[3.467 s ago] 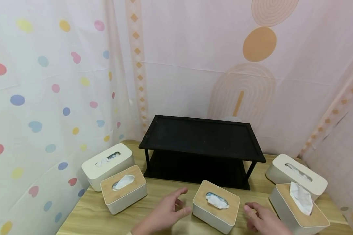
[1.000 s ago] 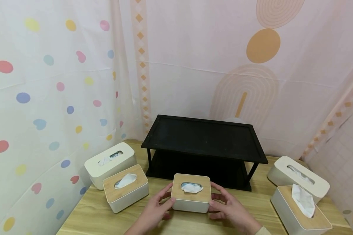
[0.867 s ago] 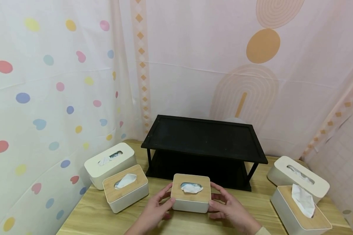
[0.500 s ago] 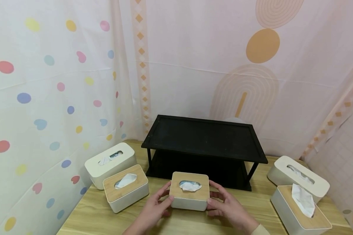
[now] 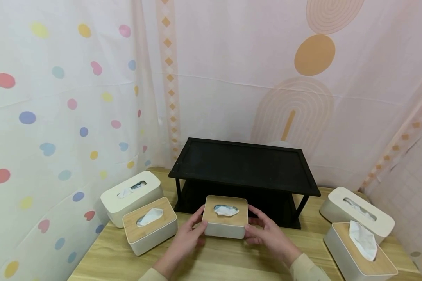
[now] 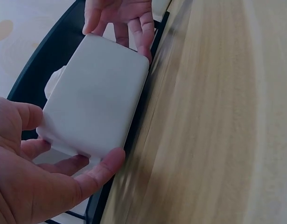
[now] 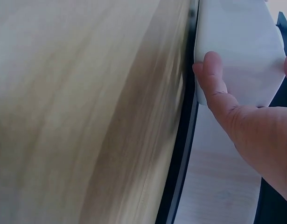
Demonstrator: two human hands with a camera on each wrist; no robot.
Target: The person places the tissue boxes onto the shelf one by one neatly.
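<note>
Between my hands is a tissue box (image 5: 226, 229) with a wooden lid and white sides, a tissue poking from its slot. My left hand (image 5: 187, 239) grips its left end, and my right hand (image 5: 267, 235) grips its right end. The box stands at the front edge of a black two-tier rack (image 5: 244, 160), overlapping its lower shelf in the head view. In the left wrist view the white side of the box (image 6: 96, 93) faces the camera, fingers of both hands at its ends. The right wrist view shows my right thumb (image 7: 215, 84) pressed against that side.
On the left of the wooden table (image 5: 228, 265) stand a cream tissue box (image 5: 131, 201) and a wood-topped one (image 5: 158, 232). Another cream box (image 5: 337, 207) and a wood-topped box (image 5: 349, 253) stand on the right. Patterned curtains (image 5: 232, 78) hang behind.
Both hands came to the ends of the middle tissue box and turned it square to the rack. In the last half second they have moved it forward, toward the lower shelf.
</note>
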